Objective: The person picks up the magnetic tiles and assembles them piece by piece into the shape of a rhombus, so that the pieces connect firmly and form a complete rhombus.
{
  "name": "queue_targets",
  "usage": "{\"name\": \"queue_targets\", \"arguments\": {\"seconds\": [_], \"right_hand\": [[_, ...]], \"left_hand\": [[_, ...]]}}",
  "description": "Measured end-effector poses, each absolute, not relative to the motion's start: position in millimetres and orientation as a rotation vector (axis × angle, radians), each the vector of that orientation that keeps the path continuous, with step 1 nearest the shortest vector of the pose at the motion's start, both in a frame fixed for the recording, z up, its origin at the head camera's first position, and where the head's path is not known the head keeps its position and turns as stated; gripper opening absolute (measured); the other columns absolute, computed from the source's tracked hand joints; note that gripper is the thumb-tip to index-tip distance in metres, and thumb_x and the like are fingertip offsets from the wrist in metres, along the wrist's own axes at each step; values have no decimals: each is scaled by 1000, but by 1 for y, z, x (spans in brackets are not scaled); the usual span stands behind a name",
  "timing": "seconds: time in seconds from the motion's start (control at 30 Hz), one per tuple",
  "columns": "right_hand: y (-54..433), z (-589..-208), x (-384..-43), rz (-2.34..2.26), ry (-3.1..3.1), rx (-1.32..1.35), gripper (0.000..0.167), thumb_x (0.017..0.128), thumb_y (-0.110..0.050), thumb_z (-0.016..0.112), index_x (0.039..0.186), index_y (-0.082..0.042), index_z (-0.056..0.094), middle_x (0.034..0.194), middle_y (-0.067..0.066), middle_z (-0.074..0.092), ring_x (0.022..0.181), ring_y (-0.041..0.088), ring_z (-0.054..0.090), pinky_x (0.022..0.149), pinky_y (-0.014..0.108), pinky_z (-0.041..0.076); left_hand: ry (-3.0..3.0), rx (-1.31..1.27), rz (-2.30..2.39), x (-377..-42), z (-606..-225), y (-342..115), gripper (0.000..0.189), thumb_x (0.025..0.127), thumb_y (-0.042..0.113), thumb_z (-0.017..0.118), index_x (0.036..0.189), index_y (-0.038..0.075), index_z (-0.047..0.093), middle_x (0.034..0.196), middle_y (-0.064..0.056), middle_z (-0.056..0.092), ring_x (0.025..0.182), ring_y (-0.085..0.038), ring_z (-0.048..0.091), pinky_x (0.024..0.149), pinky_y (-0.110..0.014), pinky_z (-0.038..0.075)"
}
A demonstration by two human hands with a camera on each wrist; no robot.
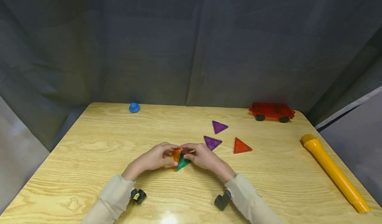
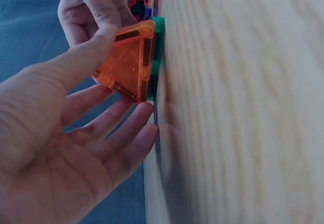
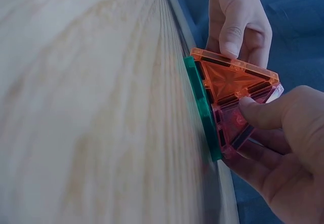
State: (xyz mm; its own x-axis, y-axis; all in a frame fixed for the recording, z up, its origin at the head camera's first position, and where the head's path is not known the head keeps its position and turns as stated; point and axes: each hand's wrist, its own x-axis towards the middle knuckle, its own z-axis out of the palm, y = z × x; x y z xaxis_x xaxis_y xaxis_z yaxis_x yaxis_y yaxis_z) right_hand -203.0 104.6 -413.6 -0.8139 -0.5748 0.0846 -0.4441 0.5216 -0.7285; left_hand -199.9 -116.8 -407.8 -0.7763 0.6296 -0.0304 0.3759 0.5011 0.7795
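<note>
Near the table's front middle, a green triangular magnetic tile (image 1: 182,162) lies flat on the wood. An orange triangular tile (image 2: 126,64) stands on one edge of it, leaning inward. Its upper corner is pinched by my left hand (image 1: 155,158), whose other fingers spread loosely beneath. A pink triangular tile (image 3: 234,125) also stands on the green one, its side meeting the orange tile's side. My right hand (image 1: 203,156) holds the pink tile, thumb (image 3: 258,112) on its face and fingers behind. In the head view my fingers hide most of the pink tile.
Two purple triangular tiles, one farther back (image 1: 219,127) and one nearer (image 1: 212,142), lie beyond my right hand, beside a red triangular tile (image 1: 241,146). A blue toy duck (image 1: 134,108), a red wheeled toy car (image 1: 272,112) and a yellow toy microphone (image 1: 334,171) are near the edges.
</note>
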Motion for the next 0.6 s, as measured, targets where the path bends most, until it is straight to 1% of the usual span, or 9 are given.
{"name": "queue_targets", "arguments": {"seconds": [0.17, 0.33, 0.47, 0.6], "right_hand": [[106, -414, -204, -1170, 2585, -872, 31, 93, -4, 59, 124, -1, 62, 116, 14, 66, 106, 25, 62, 90, 36, 51], [109, -412, -205, -1155, 2602, -853, 26, 92, -7, 62, 118, -4, 65, 111, 10, 68, 100, 21, 63, 87, 36, 52], [112, -410, -206, -1121, 2617, -835, 21, 89, -6, 65, 110, -6, 68, 102, 5, 69, 92, 17, 63, 81, 32, 52], [115, -411, -208, -1092, 2619, -834, 15, 87, -5, 68, 102, -6, 69, 85, 0, 66, 77, 11, 57, 68, 23, 48]], "left_hand": [[2458, 840, 1131, -200, -408, -117, 57, 87, 25, 69, 136, 4, 49, 129, -16, 51, 113, -31, 57, 94, -45, 46], [2466, 844, 1129, -200, -408, -117, 57, 88, 27, 69, 135, 2, 50, 127, -16, 52, 112, -32, 57, 93, -46, 46], [2467, 826, 1122, -200, -408, -117, 58, 88, 28, 69, 136, 2, 49, 128, -16, 52, 112, -31, 56, 93, -45, 46], [2462, 852, 1130, -200, -409, -118, 58, 88, 27, 69, 137, 4, 49, 130, -16, 51, 113, -33, 55, 93, -47, 46]]}}
